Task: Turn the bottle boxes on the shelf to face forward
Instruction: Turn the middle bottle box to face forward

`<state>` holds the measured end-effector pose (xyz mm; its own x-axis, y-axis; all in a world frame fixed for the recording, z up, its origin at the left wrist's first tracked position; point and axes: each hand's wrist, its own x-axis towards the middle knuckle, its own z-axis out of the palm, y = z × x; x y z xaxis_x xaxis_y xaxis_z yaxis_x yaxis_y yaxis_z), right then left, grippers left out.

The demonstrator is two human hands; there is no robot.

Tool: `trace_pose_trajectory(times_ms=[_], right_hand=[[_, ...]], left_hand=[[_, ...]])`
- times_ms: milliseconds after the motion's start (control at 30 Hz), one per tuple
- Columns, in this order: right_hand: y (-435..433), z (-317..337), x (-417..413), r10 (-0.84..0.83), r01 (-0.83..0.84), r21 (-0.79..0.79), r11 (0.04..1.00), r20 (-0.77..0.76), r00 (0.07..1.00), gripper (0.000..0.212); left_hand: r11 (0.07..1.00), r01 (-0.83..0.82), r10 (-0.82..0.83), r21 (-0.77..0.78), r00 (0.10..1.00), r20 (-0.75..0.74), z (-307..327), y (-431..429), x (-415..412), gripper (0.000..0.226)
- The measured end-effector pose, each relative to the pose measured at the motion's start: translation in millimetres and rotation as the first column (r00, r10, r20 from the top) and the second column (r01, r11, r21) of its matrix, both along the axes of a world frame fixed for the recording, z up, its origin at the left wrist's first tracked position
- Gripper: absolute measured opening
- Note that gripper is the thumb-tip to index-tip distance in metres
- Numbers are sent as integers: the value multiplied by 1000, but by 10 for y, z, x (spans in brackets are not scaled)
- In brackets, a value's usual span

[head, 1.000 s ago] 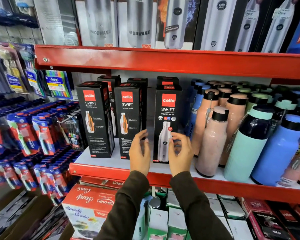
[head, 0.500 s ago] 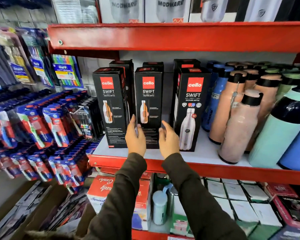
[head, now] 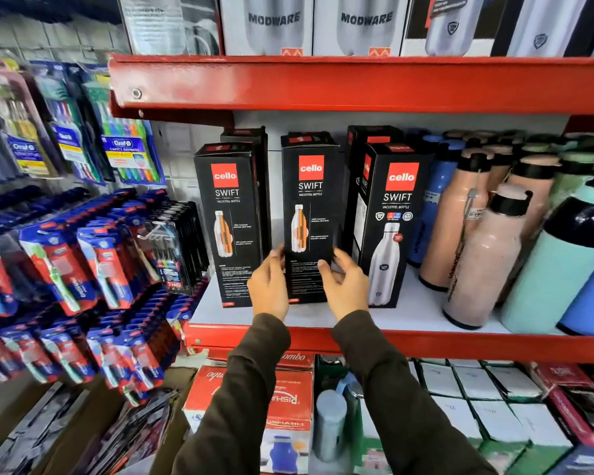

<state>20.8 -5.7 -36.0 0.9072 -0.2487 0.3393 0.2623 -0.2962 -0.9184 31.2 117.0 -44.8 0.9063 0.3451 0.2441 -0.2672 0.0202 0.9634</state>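
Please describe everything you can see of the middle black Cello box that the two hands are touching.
The middle Cello Swift box is a tall black carton, apparently cardboard, standing upright on the white shelf. Its front shows a red logo, "SWIFT", and a small cutaway bottle picture with white text. The left hand and the right hand touch its lower edges. It faces almost forward, between two similar boxes.

The black box [head: 307, 214] between the hands [head: 309, 286] reads "cello SWIFT VACUSTEEL BOTTLE", as do the box left of them [head: 230, 221] and the box right of them [head: 391, 221]. High above the hands, two grey boxes [head: 319, 24] read "MODWARE". Far up-left, toothbrush packs [head: 124, 149] read "Oral-B".
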Motion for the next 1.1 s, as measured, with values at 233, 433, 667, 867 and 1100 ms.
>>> trace_pose_trajectory(times_ms=[233,433,667,867,1100], right_hand=[[2,127,-46,3,-1,-105,994,22,1000,75],[20,198,-68,-38,39,-128,991,12,999,87],[-15,201,-54,47,-45,-90,995,24,999,82],[-74,141,13,203,-204,-46,978,-17,979,90],[-88,60,98,261,-260,-101,960,-8,965,80]], left_hand=[[981,-8,21,-192,997,69,121,11,-188,51],[989,-15,35,-148,991,133,56,2,-209,46],[995,-13,1,103,993,117,68,-25,-93,44],[994,95,-92,62,994,-58,15,92,27,44],[988,53,-53,145,999,-7,-20,84,-32,40]])
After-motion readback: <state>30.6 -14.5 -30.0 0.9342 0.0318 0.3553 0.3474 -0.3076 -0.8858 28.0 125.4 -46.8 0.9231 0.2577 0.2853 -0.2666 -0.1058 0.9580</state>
